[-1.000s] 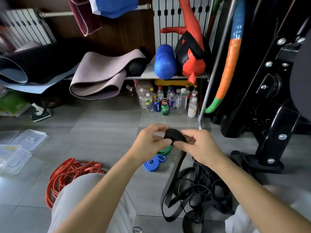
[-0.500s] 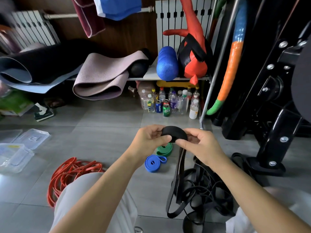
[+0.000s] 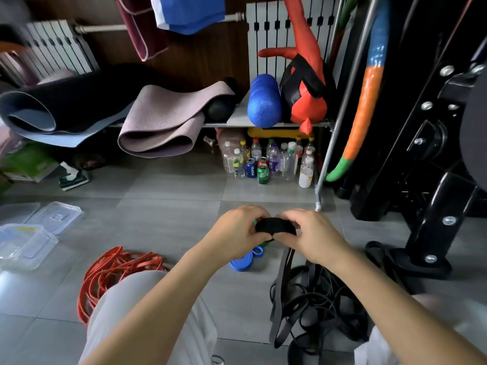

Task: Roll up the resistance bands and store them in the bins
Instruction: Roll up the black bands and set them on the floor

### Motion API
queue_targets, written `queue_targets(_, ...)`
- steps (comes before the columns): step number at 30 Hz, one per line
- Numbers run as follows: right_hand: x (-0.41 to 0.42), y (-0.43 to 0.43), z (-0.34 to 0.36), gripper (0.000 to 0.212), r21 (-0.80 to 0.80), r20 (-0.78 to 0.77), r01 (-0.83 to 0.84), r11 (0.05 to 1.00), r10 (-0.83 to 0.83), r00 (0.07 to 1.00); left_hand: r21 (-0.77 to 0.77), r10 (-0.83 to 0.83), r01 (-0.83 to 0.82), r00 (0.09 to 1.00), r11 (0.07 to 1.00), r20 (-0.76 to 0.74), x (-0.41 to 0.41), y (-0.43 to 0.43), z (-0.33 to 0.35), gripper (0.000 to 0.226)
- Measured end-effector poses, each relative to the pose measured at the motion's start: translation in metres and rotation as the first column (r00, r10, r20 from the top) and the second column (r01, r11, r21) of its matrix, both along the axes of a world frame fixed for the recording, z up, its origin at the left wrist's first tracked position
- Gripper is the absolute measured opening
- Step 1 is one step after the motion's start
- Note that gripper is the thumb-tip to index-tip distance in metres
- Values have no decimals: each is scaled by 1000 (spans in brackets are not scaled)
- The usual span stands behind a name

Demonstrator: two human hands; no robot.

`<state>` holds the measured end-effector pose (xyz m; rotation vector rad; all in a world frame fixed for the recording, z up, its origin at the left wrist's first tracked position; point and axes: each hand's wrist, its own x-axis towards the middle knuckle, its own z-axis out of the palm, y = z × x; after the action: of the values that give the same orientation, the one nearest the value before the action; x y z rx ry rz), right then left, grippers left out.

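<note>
A black resistance band [image 3: 275, 227] is partly wound into a tight roll, held up in front of me. My left hand [image 3: 235, 233] grips the roll's left side and my right hand [image 3: 313, 235] pinches its right side. The band's loose tail hangs down into a tangled pile of black bands [image 3: 313, 306] on the floor. A rolled blue band [image 3: 242, 263] lies on the tiles just under my hands, with a green band mostly hidden behind my fingers. A heap of red bands [image 3: 113, 272] lies at the left. Clear plastic bins [image 3: 23, 246] sit at the far left.
Loose clear lids [image 3: 52, 216] lie by the bins. A shelf with rolled mats [image 3: 155, 122] and a blue foam roller [image 3: 263, 101] stands ahead, bottles and cans [image 3: 263, 164] beneath it. A black machine frame [image 3: 432, 206] fills the right. My knees are low in view.
The roll has grown thicker as my hands wound more of the black band onto it, and the hanging tail has been drawn up shorter.
</note>
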<state>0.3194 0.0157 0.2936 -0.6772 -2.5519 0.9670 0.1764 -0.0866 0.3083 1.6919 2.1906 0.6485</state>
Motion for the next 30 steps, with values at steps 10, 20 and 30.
queue_targets(10, 11, 11, 9, 32, -359, -239, 8, 933, -100, 966, 181, 12, -188, 722, 965, 692, 5, -1, 9, 26)
queue_targets(20, 8, 3, 5, 37, -438, -400, -18, 899, -177, 899, 136, 28, -272, 523, 953, 852, 14, 3, 10, 25)
queue_targets(30, 3, 13, 11, 36, -273, -248, 64, 960, -135, 959, 139, 40, -67, 982, 988, 187, -7, 12, 39, 20)
